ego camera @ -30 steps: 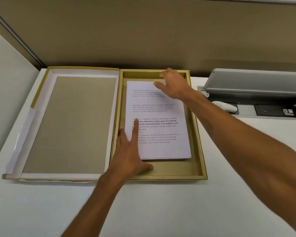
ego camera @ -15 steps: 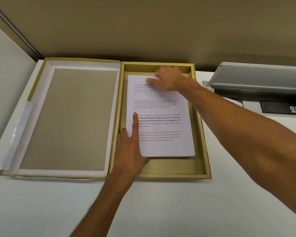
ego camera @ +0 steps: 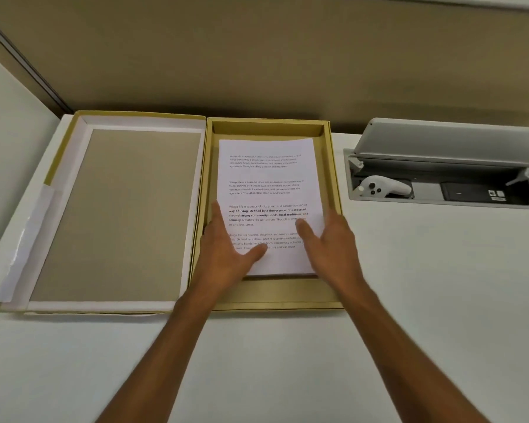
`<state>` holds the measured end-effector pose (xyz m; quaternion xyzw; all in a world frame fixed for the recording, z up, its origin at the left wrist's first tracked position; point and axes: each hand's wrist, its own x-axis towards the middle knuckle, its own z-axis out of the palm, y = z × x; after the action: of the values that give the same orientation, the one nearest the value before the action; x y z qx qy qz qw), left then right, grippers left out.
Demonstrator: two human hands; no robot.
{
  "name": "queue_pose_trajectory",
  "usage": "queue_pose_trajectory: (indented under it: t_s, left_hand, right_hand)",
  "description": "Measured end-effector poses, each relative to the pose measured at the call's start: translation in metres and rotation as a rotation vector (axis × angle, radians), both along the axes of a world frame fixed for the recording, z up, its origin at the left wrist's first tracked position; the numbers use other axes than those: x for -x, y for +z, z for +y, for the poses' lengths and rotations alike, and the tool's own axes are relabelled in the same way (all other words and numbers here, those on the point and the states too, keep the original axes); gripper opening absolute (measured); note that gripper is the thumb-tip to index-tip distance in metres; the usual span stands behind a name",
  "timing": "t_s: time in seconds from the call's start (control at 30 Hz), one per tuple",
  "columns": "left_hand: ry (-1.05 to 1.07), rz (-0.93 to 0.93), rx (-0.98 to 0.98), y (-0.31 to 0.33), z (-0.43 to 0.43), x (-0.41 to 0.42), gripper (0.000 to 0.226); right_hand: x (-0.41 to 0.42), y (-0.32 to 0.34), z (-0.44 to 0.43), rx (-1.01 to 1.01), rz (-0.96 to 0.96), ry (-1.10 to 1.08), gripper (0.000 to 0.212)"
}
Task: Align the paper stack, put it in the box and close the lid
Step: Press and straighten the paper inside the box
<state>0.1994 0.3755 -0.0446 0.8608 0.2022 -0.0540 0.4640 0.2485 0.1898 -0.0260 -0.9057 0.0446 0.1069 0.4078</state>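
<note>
A white paper stack [ego camera: 268, 190] with printed text lies flat inside the mustard-yellow box [ego camera: 335, 190] in the middle of the desk. The lid [ego camera: 119, 209] lies flat to the left, hinged to the box, with its grey-brown inside facing up. My left hand [ego camera: 229, 254] rests flat on the stack's near left part, fingers apart, thumb across the page. My right hand [ego camera: 333, 248] lies at the stack's near right edge, fingers spread, thumb on the page. Neither hand grips anything.
The box and lid sit on a white desk [ego camera: 409, 300] against a tan partition wall. At the right a grey cable hatch [ego camera: 446, 141] stands open, holding a white controller [ego camera: 382, 187] and a black device [ego camera: 471, 193].
My right hand has come back from the stack's far end to its near right edge. My left hand has shifted slightly and flattened on the near left part. The stack sits straighter in the box.
</note>
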Motion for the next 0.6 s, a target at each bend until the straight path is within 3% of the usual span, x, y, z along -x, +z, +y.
queue_pose_trajectory:
  t_s: [0.1,0.33,0.6]
  left_hand:
    - [0.055,-0.017,0.026,0.0,0.0,0.001,0.106]
    - [0.108,0.085,0.045,-0.005,0.001,-0.002,0.118]
    - [0.132,0.112,0.099,0.008,0.003,-0.001,0.108]
  right_hand:
    - [0.006,-0.003,0.001,-0.045,0.054,-0.053,0.051]
    - [0.008,-0.011,0.002,-0.101,0.085,-0.091,0.046]
    - [0.007,-0.011,-0.002,-0.112,0.121,-0.076,0.048]
